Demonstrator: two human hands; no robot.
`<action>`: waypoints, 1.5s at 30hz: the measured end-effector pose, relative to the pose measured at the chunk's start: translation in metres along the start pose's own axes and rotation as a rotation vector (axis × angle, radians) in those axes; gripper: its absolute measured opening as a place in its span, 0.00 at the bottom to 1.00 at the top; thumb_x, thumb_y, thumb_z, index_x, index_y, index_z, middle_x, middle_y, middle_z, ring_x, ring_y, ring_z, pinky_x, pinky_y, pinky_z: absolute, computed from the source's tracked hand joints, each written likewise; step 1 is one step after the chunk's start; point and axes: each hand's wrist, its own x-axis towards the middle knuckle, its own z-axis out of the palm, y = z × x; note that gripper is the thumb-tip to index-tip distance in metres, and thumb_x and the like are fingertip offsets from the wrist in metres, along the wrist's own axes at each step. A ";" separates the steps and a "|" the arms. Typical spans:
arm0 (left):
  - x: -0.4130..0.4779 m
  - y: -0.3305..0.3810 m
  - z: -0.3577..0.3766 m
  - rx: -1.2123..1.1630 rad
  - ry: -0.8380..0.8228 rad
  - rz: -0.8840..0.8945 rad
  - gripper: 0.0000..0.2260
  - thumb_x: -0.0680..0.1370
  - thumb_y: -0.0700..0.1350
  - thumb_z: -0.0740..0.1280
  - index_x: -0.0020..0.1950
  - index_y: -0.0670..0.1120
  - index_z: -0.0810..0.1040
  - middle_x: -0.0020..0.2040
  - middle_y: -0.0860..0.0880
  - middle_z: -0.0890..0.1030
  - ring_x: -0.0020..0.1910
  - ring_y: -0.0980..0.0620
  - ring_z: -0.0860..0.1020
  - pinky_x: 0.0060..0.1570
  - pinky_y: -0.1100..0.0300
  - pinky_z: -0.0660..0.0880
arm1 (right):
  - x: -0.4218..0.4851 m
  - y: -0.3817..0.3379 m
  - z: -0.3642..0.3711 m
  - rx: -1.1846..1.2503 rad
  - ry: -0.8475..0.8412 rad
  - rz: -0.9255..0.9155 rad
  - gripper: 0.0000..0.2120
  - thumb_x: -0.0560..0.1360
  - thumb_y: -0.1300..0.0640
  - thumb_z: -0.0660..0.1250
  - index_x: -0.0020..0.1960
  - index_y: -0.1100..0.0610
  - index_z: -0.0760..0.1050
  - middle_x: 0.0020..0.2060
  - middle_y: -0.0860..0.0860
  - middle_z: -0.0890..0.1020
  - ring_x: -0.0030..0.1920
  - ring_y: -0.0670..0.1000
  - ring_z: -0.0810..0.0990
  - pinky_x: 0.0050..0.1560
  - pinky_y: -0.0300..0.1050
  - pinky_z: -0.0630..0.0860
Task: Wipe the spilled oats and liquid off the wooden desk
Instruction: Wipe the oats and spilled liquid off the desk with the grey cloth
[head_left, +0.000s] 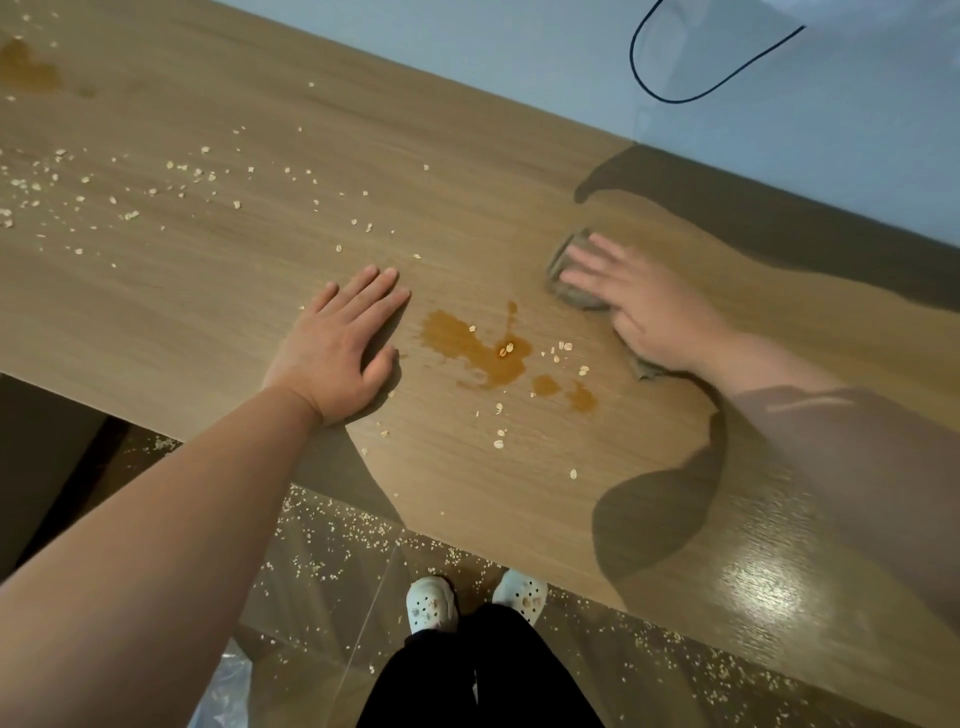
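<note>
Your left hand (340, 348) lies flat and empty on the table (218, 291); your blurred right hand (644, 306) presses a cloth (569, 275) beside the liquid (478, 348).

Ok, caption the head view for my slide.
Right hand presses cloth beside brown spill; left hand flat on oat-strewn desk.
</note>
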 end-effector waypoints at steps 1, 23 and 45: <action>0.000 0.000 0.000 -0.001 0.002 0.002 0.30 0.77 0.56 0.49 0.78 0.48 0.62 0.79 0.50 0.57 0.79 0.52 0.52 0.76 0.51 0.48 | -0.001 0.010 -0.004 0.024 0.052 0.110 0.30 0.77 0.69 0.54 0.76 0.49 0.62 0.77 0.47 0.58 0.79 0.51 0.50 0.78 0.56 0.48; 0.000 -0.001 -0.004 0.000 -0.059 0.022 0.35 0.75 0.61 0.45 0.79 0.48 0.58 0.80 0.50 0.53 0.79 0.53 0.48 0.77 0.51 0.45 | -0.050 -0.115 0.037 -0.028 0.234 0.728 0.29 0.77 0.60 0.52 0.79 0.53 0.55 0.78 0.52 0.53 0.79 0.57 0.47 0.78 0.55 0.46; -0.044 -0.042 -0.013 -0.139 0.040 -0.010 0.22 0.82 0.42 0.55 0.77 0.44 0.62 0.80 0.45 0.56 0.79 0.48 0.50 0.78 0.50 0.47 | -0.076 -0.181 0.076 -0.036 0.370 1.282 0.29 0.79 0.57 0.50 0.79 0.55 0.52 0.79 0.55 0.55 0.78 0.60 0.49 0.77 0.58 0.52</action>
